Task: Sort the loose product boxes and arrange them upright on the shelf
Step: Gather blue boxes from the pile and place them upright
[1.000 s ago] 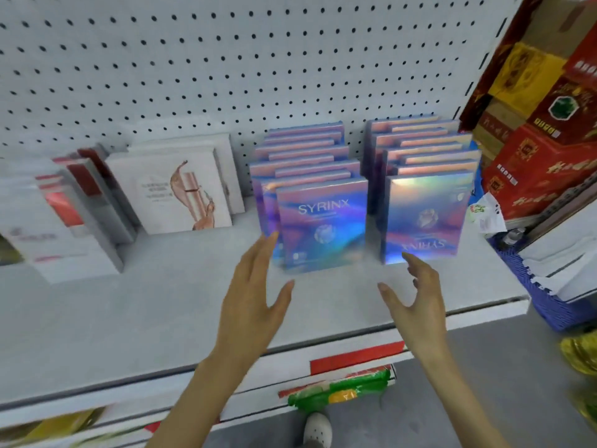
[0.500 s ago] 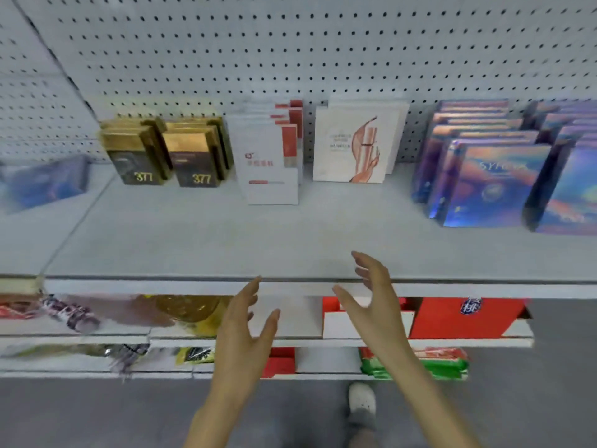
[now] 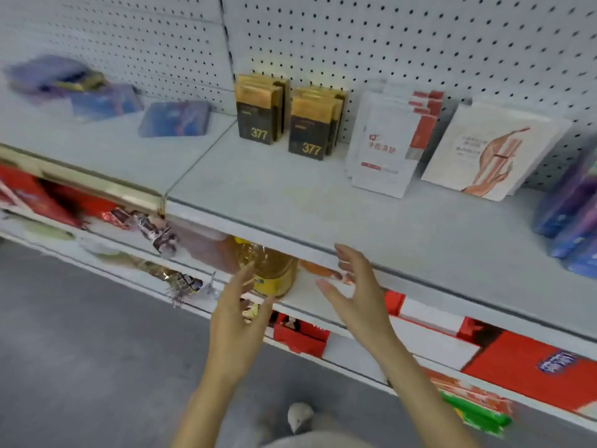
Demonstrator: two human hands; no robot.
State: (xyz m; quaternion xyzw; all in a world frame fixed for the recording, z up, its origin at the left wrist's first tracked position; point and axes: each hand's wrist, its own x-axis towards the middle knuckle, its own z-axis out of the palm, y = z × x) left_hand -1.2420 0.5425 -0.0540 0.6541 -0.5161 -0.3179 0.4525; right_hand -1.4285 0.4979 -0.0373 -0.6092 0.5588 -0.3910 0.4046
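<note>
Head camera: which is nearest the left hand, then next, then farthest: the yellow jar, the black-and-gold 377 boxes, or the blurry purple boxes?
1. Round yellow jar, lower shelf, just beyond the left hand.
2. Black-and-gold 377 boxes, upright on the upper shelf.
3. Blurry purple boxes, far left.

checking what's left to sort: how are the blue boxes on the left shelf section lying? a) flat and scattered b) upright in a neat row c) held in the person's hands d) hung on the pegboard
a: the blue boxes lie flat and apart from each other on the left shelf section, none upright.
</note>
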